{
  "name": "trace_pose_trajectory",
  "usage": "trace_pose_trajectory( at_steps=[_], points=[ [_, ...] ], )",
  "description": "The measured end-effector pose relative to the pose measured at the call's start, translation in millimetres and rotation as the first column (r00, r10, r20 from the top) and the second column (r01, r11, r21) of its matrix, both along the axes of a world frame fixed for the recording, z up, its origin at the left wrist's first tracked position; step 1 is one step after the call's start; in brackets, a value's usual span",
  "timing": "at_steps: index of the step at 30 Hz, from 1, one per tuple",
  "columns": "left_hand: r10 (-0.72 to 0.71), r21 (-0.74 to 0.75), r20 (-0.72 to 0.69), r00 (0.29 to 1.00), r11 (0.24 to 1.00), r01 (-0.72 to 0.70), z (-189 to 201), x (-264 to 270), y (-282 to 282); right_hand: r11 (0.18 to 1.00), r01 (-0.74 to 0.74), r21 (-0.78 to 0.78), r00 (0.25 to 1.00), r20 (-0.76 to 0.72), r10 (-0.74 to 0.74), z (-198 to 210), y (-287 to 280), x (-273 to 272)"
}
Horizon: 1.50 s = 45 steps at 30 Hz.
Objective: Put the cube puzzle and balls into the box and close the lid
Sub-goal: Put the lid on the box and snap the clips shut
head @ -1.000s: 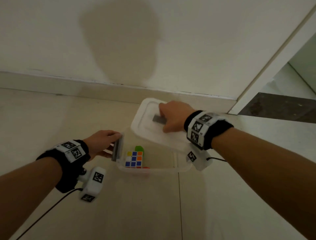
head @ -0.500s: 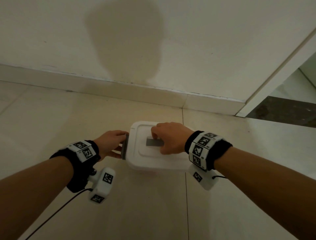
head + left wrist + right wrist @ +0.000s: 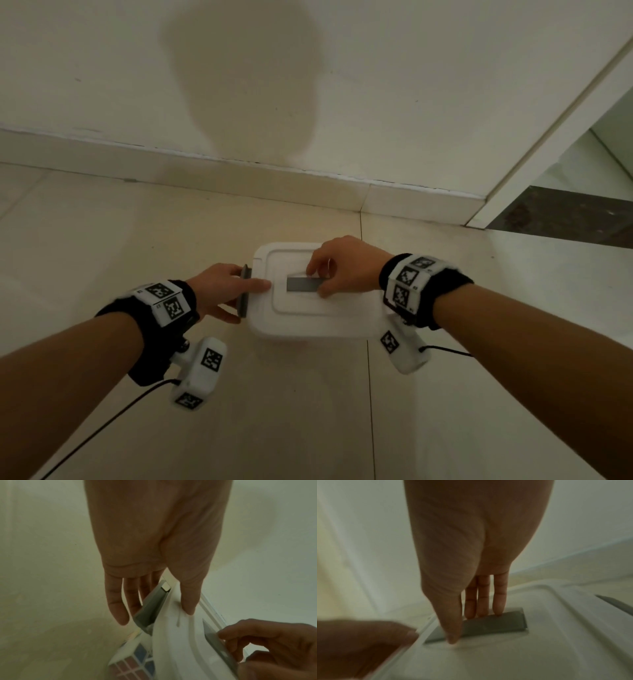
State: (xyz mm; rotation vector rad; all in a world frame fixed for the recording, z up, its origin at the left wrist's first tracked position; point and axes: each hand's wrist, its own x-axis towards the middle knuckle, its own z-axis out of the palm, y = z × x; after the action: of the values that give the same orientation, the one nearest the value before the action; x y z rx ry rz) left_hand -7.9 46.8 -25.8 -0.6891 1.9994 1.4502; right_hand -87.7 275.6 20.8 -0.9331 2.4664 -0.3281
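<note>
A: Looking down from the head view, where does the box (image 3: pixel 310 334) sit?

B: On the floor (image 3: pixel 308 411) near the wall, between the two forearms, with the white lid (image 3: pixel 308 308) lying over its top. The lid's long axis runs left to right across the person.

A: And the left hand (image 3: pixel 222 291)?

B: It is at the box's left short end. The thumb lies straight along the lid's edge and the fingers (image 3: pixel 118 609) reach down straight behind the grey side latch (image 3: pixel 150 608), which stands out from the wall, unfastened. Nothing is gripped.

A: The right hand (image 3: pixel 342 267)?

B: Curled over the lid's middle, thumb and fingertips pinching the grey handle (image 3: pixel 305 285). That handle's long axis follows the lid's.

A: Is the cube puzzle (image 3: pixel 135 665) inside?

B: Yes, the left wrist view shows its coloured squares through the translucent wall, under the lid. I cannot see the balls now.

A: So what does the coming move turn on?

B: I judge the latch. It lies just under the left palm, hinged along the lid's short edge, its length running front to back. The left hand is the nearer one; the fingers would need to press it inward against the wall while the right hand holds the lid down
</note>
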Motion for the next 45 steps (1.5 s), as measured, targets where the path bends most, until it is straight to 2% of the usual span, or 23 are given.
trace_pose_trajectory(
  at_steps=[1, 3, 5, 7, 9, 13, 17, 19, 24, 30, 34, 39, 45],
  points=[
    [-0.014, -0.005, 0.029, 0.999, 1.000, 0.014, 1, 0, 2, 0.995, 0.075, -0.059, 0.997, 0.024, -0.074, 1, 7, -2],
    [-0.032, -0.025, 0.063, 0.998, 0.999, 0.034, 2, 0, 5, 0.953, 0.247, -0.173, 0.966, -0.026, -0.256, 4, 24, -11],
    [-0.081, -0.108, 0.051, 0.995, 0.990, 0.086, 0, -1, 8, 0.888, 0.401, -0.226, 0.896, -0.104, -0.432, 3, 43, -21],
    [-0.171, -0.214, 0.027, 0.985, 0.962, 0.172, -2, 0, 9, 0.830, 0.529, -0.176, 0.819, -0.147, -0.554, -1, 61, -24],
    [-0.281, -0.298, 0.016, 0.959, 0.915, 0.273, -4, 3, 8, 0.777, 0.627, -0.050, 0.766, -0.140, -0.627, -9, 75, -23],
    [-0.347, -0.349, -0.006, 0.938, 0.880, 0.323, -5, 10, 12, 0.694, 0.698, 0.177, 0.701, 0.032, -0.713, -18, 83, -16],
    [-0.330, -0.398, 0.017, 0.944, 0.864, 0.309, 4, 8, 21, 0.609, 0.769, 0.194, 0.556, 0.267, -0.787, -18, 86, -12],
    [-0.339, -0.424, 0.051, 0.940, 0.845, 0.327, 9, 6, 24, 0.599, 0.771, 0.216, 0.515, 0.340, -0.787, -14, 89, -10],
    [-0.347, -0.470, 0.084, 0.934, 0.812, 0.344, 16, 4, 31, 0.628, 0.733, 0.262, 0.496, 0.425, -0.757, -12, 92, -9],
    [-0.325, -0.441, 0.079, 0.942, 0.837, 0.325, 13, 6, 29, 0.621, 0.739, 0.262, 0.483, 0.435, -0.759, -12, 88, -4],
    [-0.301, -0.456, 0.057, 0.952, 0.841, 0.292, 8, 10, 32, 0.611, 0.766, 0.199, 0.520, 0.367, -0.771, -10, 87, -3],
    [-0.309, -0.468, 0.064, 0.949, 0.831, 0.302, 9, 8, 33, 0.623, 0.755, 0.203, 0.569, 0.269, -0.777, -7, 81, -2],
    [-0.317, -0.473, 0.047, 0.947, 0.828, 0.300, 7, 9, 32, 0.666, 0.724, 0.179, 0.634, 0.205, -0.745, -3, 75, -4]
  ],
)
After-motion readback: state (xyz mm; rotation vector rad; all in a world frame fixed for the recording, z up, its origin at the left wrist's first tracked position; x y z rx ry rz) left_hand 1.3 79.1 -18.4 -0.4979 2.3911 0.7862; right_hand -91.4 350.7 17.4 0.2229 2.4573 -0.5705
